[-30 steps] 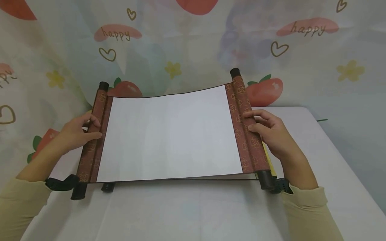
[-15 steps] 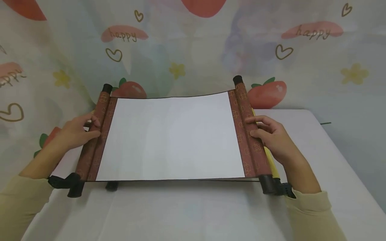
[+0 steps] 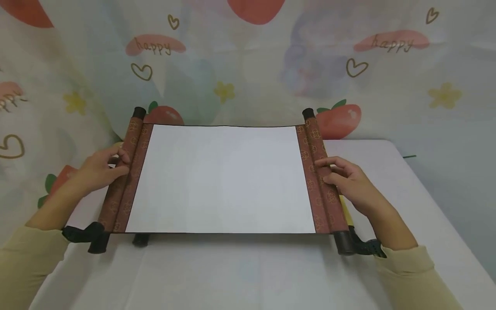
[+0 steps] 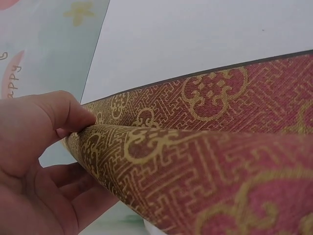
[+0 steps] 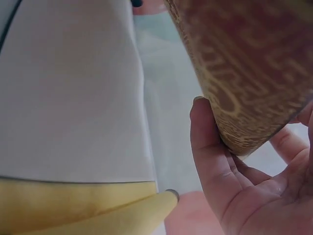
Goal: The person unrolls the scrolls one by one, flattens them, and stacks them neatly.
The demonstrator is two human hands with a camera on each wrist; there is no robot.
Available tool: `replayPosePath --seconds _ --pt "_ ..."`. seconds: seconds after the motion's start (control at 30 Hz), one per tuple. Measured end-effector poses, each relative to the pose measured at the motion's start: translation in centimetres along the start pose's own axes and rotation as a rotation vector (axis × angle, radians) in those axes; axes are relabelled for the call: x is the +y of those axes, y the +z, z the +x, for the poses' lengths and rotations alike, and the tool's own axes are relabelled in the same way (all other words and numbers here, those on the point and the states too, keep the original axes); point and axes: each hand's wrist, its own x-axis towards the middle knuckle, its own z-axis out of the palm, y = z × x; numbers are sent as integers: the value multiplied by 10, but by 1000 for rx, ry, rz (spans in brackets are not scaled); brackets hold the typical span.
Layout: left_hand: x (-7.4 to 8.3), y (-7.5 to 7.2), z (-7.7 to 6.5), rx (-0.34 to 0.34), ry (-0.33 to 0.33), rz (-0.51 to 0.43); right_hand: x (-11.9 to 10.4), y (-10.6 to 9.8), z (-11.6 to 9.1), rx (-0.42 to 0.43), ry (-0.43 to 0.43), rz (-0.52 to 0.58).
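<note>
A hanging scroll [image 3: 224, 181] with a blank white sheet, red ends patterned in gold and black roller knobs is spread between both hands in the head view. My left hand [image 3: 100, 168] grips the left roller [image 3: 112, 202], thumb in front. On the opposite side my right hand [image 3: 358, 189] holds the right roller [image 3: 336, 202] with thumb and fingers; the right wrist view shows fingers curving behind its patterned cloth [image 5: 254, 63]. Beneath lies a second scroll with a yellow end [image 5: 122, 205], mostly hidden by the red one.
A white-covered table [image 3: 240, 275] extends under the scrolls and to the right. Behind it hangs a cloth [image 3: 248, 86] printed with fruit, hearts and "happy". Another black knob [image 3: 141, 240] shows below the red scroll's lower left edge. Black straps [image 3: 83, 233] circle both wrists.
The right roller and my right hand have come down, so the scroll's edges now run nearly level and its sheet looks flatter. My left hand stays almost in place.
</note>
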Motion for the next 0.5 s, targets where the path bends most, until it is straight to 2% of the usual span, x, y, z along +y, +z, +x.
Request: replayPosePath --seconds 0.27,0.5 --pt "-3 2 2 -37 -8 -60 7 1 1 -39 56 -53" --pt "-11 6 2 -56 -36 -89 14 4 5 -66 41 -75"
